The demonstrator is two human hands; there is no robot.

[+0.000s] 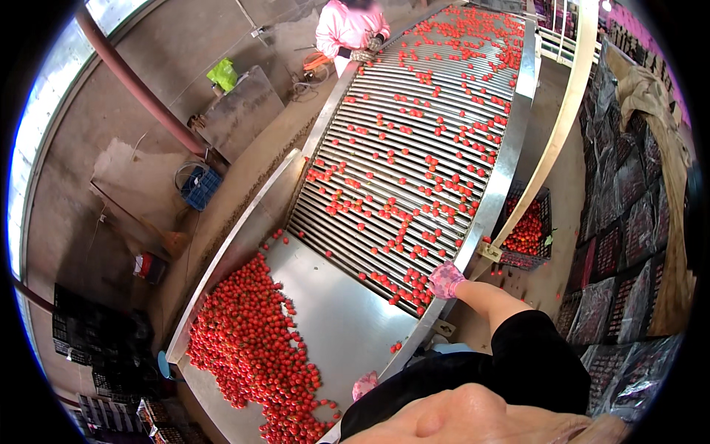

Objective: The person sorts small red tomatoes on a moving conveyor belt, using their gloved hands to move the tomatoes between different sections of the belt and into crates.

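Observation:
Small red cherry tomatoes (399,214) lie scattered over a sloping conveyor of metal rollers (355,159). At the conveyor's lower right edge is my right hand (446,280) in a pink patterned glove, beside a cluster of tomatoes; its fingers are too small and blurred to read. My left hand (364,385), also in a pink glove, shows only in part at the near rim of the smooth metal tray (336,285), mostly hidden by my body. A large heap of tomatoes (251,333) covers the tray's left side.
Across the conveyor's far left stands a person in pink (351,29) with gloved hands at its edge. A black crate of tomatoes (526,229) sits on the floor to the right, behind a pale curved bar (566,111). Stacked crates (614,244) line the right side.

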